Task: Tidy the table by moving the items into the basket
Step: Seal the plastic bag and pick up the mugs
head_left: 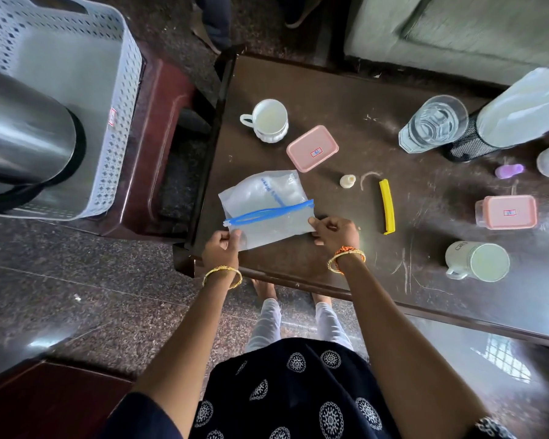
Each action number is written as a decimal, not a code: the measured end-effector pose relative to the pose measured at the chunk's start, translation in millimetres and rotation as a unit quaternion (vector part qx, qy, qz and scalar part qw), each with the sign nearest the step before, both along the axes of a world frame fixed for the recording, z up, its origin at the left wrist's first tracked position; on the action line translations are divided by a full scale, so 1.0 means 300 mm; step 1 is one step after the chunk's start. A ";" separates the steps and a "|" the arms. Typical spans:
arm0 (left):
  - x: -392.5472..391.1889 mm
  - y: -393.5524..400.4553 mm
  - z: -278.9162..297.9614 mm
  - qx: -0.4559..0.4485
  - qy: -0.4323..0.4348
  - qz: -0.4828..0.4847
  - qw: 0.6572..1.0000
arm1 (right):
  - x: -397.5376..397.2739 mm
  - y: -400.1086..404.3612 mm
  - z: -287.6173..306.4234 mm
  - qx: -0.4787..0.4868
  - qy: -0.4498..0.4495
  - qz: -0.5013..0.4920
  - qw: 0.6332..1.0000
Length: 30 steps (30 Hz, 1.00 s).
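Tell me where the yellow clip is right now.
Head view: the yellow clip lies on the table, just right of the right hand, between it and the lidded pink container.

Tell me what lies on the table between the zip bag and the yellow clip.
In the head view, a small cream cap and a curl of pale thread lie between the zip bag and the yellow clip; the right hand is there too.

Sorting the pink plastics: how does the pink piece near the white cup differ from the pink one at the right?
The pink lid lies bare and flat on the table; the lidded pink container has a clear tub beneath. The pink lid sits nearer the white cup. Both are rectangular with a small sticker.
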State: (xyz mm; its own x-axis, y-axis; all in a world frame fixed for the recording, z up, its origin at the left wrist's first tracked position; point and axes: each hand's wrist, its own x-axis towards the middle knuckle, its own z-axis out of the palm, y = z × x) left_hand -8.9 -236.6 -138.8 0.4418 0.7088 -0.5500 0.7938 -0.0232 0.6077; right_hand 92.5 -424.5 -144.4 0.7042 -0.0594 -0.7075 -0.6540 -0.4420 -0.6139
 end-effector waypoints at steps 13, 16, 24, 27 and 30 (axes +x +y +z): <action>0.019 -0.036 0.000 0.171 0.066 -0.066 0.981 | -0.050 0.054 -0.019 -0.126 -0.142 0.041 0.981; 0.021 -0.039 0.000 0.192 0.075 -0.104 0.973 | -0.069 0.051 -0.027 -0.150 -0.162 0.056 0.974; 0.023 -0.022 0.011 0.271 0.035 -0.335 0.902 | -0.091 0.084 -0.015 -0.216 -0.297 0.241 0.898; 0.001 -0.023 0.008 0.306 0.030 -0.397 0.865 | -0.116 0.090 -0.013 -0.218 -0.323 0.260 0.883; -0.033 -0.025 0.007 0.312 0.056 -0.456 0.832 | -0.147 0.084 -0.020 -0.233 -0.314 0.285 0.875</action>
